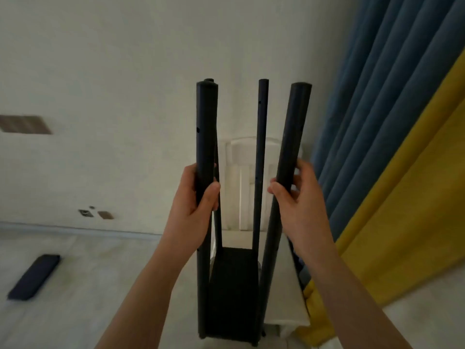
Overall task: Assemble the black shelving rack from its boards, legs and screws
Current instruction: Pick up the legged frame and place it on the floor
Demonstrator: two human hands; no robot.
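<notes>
Right now I see the black rack [232, 285] standing up in front of me, with four legs pointing up and one black board [232, 293] fixed low between them. My left hand [193, 210] is wrapped around the near left leg [205, 137], thumb across the front. My right hand [299, 197] curls around the near right leg [293, 137], fingers behind it and thumb in front. The two far legs [261, 137] stand free between and behind those. On the left, the pale floor [88, 285] has lots of room, with only a flat dark piece [34, 277] lying well away from the rack. On the right it is tight: a blue curtain [377, 109] and a yellow curtain [402, 222] hang near the right leg. A white chair [247, 177] sits just behind the rack, partly hidden by the legs. The rack's bottom end is blurry and I cannot tell what it rests on.
</notes>
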